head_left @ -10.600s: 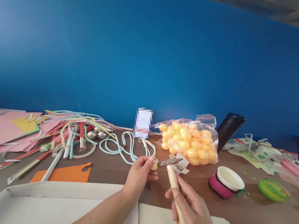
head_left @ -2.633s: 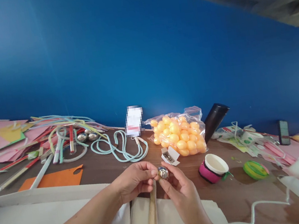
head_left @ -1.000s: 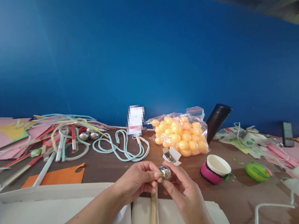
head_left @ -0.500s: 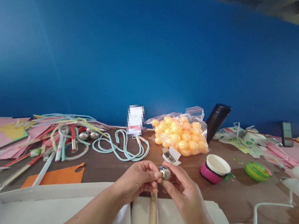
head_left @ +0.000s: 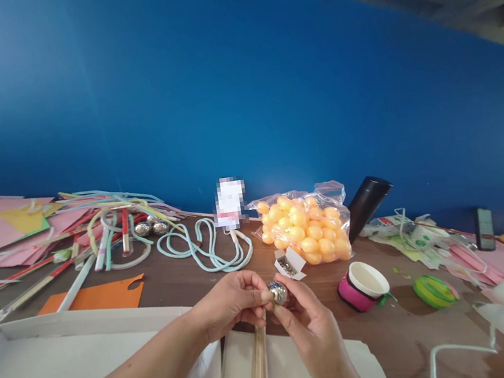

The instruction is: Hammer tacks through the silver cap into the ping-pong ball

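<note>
Between the thumb and fingers of my right hand (head_left: 306, 322) is a shiny silver ball (head_left: 278, 293). My left hand (head_left: 234, 301) is closed in a pinch, thumb against forefinger, right at the ball's left side. What lies between those fingertips is too small to make out. Just beyond the ball stands a small open white box (head_left: 289, 264) with small metallic pieces inside. A thin wooden stick (head_left: 259, 363) lies beneath my hands on pale card sheets (head_left: 286, 365).
A clear bag of orange balls (head_left: 307, 228) lies behind, beside a black cylinder (head_left: 370, 200). To the right are a white cup with a pink band (head_left: 362, 286) and a green tape roll (head_left: 434, 290). A white tray (head_left: 93, 361), cords (head_left: 214, 254) and more silver balls (head_left: 144, 229) are left.
My hands and the silver ball hold almost the same pose. The view has shifted very slightly.
</note>
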Tool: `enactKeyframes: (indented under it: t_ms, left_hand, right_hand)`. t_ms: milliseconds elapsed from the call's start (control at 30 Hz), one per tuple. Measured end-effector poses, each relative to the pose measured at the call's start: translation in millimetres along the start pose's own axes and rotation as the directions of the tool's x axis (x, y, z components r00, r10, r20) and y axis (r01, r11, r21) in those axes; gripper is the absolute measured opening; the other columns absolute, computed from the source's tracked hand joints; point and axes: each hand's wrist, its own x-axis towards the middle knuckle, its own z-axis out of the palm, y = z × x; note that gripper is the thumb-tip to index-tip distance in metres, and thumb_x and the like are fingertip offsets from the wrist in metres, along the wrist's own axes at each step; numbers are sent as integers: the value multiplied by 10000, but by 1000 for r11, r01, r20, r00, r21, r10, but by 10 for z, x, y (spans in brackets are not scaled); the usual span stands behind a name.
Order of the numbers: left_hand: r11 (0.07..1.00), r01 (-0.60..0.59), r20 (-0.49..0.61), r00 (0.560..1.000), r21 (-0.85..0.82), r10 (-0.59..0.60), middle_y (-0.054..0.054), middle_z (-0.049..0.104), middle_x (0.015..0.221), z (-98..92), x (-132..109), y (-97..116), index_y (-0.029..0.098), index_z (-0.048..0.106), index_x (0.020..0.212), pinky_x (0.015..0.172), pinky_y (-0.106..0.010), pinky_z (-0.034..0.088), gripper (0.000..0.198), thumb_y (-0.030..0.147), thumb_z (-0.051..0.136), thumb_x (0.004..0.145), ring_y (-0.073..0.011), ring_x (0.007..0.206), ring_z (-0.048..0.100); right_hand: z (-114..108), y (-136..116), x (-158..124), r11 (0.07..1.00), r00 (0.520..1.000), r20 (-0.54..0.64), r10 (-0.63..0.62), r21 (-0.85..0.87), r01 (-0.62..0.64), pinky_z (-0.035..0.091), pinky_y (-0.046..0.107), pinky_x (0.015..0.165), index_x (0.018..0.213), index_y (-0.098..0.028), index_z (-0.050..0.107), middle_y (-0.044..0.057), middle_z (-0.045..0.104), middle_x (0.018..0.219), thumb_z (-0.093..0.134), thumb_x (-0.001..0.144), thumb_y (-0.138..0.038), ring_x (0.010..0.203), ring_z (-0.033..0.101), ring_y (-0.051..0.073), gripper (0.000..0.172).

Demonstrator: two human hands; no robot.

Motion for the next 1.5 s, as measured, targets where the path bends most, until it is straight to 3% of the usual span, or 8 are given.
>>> enactKeyframes:
  t_ms: [433, 800, 1267, 1500]
  left_hand:
    - [988, 5, -43, 999, 154, 2, -2, 614, 601, -34, -8, 15, 140, 519, 692, 504, -212, 457, 256, 276, 729, 636, -70, 462, 539]
    - [999, 2, -4, 1000, 43, -2, 28, 564, 564, -16, -6, -26, 152, 488, 696, 496, -213, 471, 259, 293, 704, 669, -69, 447, 533]
    - [1000, 1, -22, 1000, 24, 0, 41, 531, 546, -17, -5, -58, 159, 496, 717, 490, -216, 487, 271, 329, 701, 667, -57, 439, 493]
    - [982, -122, -107, 985, 146, 138, 16, 580, 615, 40, 31, -75, 160, 532, 746, 497, -226, 483, 281, 359, 707, 651, -82, 489, 528]
  right_hand:
    - [4, -15, -21, 999, 999, 29, 17, 40, -18, 512, 351, 850, 1212, -233, 519, 72, 563, 1171, 551, 848, -274, 1009, 586, 244, 368]
    - [18, -25, -22, 1000, 1000, 16, 2, 14, -3, 491, 365, 882, 1230, -236, 507, 78, 563, 1203, 541, 851, -279, 1043, 573, 252, 383]
    - [15, -3, -29, 999, 999, 25, 31, -33, -31, 478, 374, 896, 1230, -261, 496, 56, 585, 1159, 537, 855, -304, 988, 602, 235, 379]
    - [14, -24, -3, 997, 997, -28, 74, 12, -73, 553, 373, 769, 1228, -224, 505, 85, 617, 1121, 563, 832, -330, 947, 620, 266, 414]
